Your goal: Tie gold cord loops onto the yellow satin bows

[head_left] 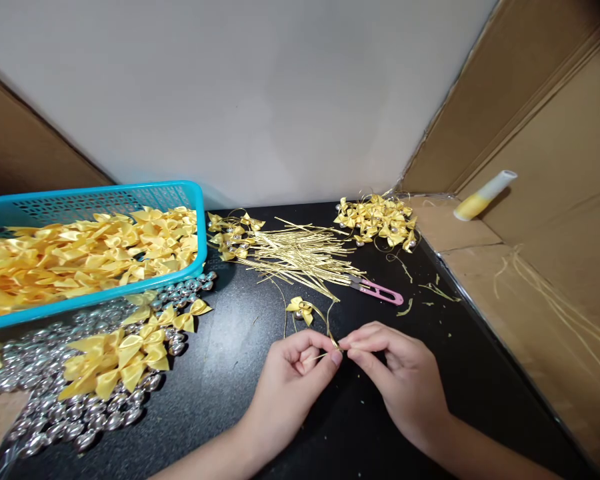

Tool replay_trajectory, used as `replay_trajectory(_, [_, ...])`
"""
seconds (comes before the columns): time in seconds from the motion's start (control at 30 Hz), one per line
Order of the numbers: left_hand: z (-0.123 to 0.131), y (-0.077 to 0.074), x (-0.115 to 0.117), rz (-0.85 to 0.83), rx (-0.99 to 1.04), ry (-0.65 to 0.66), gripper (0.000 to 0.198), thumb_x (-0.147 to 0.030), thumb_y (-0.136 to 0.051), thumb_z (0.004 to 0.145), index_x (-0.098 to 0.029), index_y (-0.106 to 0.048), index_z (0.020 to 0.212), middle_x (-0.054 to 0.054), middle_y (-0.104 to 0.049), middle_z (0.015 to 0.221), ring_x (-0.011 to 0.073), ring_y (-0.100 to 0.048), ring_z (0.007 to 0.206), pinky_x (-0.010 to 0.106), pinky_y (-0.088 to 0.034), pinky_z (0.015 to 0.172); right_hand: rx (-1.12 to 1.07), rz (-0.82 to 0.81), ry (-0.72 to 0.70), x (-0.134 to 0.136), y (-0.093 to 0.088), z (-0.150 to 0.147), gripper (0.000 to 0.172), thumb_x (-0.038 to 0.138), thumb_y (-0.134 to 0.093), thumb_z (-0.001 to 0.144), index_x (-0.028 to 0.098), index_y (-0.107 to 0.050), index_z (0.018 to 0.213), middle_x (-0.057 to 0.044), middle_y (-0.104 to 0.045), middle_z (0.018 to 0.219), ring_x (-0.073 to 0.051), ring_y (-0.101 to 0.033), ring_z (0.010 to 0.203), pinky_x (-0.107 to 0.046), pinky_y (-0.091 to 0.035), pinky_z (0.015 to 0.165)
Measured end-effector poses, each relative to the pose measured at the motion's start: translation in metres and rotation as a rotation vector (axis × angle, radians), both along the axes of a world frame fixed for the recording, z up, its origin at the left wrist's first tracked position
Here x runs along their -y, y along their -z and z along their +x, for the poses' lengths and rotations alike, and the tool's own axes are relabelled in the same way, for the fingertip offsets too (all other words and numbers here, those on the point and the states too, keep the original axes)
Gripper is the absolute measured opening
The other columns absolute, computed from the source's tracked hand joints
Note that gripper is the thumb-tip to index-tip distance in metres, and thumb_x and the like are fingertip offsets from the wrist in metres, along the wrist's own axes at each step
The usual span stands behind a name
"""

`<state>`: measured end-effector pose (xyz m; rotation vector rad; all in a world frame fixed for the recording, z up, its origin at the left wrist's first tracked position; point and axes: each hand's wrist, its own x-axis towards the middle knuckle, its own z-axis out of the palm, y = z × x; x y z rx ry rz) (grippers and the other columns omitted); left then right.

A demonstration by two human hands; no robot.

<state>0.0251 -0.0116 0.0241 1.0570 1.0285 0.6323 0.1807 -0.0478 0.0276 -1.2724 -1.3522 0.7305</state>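
My left hand (297,380) pinches a gold cord (333,339) between thumb and forefinger. Fingertips of my right hand (400,373) are pressed together at the same spot, close against the left fingertips; they appear to grip the cord's end, though the exact contact is tiny. Just beyond my hands lies a yellow ribbon bow (300,308) with a silver bead, seemingly joined to this cord. Farther back is a loose pile of cut gold cords (300,250). Pink-handled thread snips (383,292) rest at the pile's right end.
On the left, a turquoise basket (201,230) holds many yellow bows. Silver beads (75,410) spread in front, some bows (130,350) on top. Beaded bows with cords (380,220) are heaped at the back right. A yellow-white tube (485,195) stands tilted by the cardboard wall (555,167).
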Motion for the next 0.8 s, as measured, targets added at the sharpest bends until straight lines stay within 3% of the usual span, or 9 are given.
replay_trajectory(0.33, [0.0012, -0.0059, -0.0019, -0.007, 0.068, 0.018, 0.029, -0.042, -0.071, 0.073, -0.015, -0.062, 0.070, -0.012, -0.026, 0.045, 0.0063, -0.017, 0.044, 0.021, -0.014, 0.044, -0.163, -0.146, -0.022, -0.0023, -0.0008, 0.0016, 0.012, 0.014, -0.068, 0.078, 0.022, -0.069, 0.069, -0.002, -0.075, 0.076, -0.017, -0.070, 0.072, -0.028, -0.057, 0.069])
replay_trajectory(0.57, [-0.0022, -0.0003, -0.0042, -0.034, 0.043, 0.047, 0.031, -0.044, -0.070, 0.074, -0.015, -0.061, 0.068, -0.012, -0.027, 0.042, 0.0056, -0.017, 0.041, 0.021, -0.014, 0.043, -0.379, -0.276, -0.110, -0.0042, 0.0044, 0.0036, 0.009, 0.018, -0.071, 0.078, 0.021, -0.071, 0.069, -0.003, -0.075, 0.079, -0.016, -0.070, 0.075, -0.026, -0.056, 0.071])
replay_trajectory(0.8, [-0.0018, -0.0003, -0.0036, -0.023, 0.038, 0.045, 0.033, -0.046, -0.070, 0.074, -0.015, -0.061, 0.067, -0.012, -0.025, 0.043, 0.0056, -0.016, 0.042, 0.021, -0.013, 0.043, -0.310, -0.253, -0.105, -0.0036, 0.0038, 0.0048, 0.010, 0.021, -0.071, 0.078, 0.021, -0.071, 0.069, -0.003, -0.075, 0.080, -0.016, -0.069, 0.075, -0.027, -0.056, 0.071])
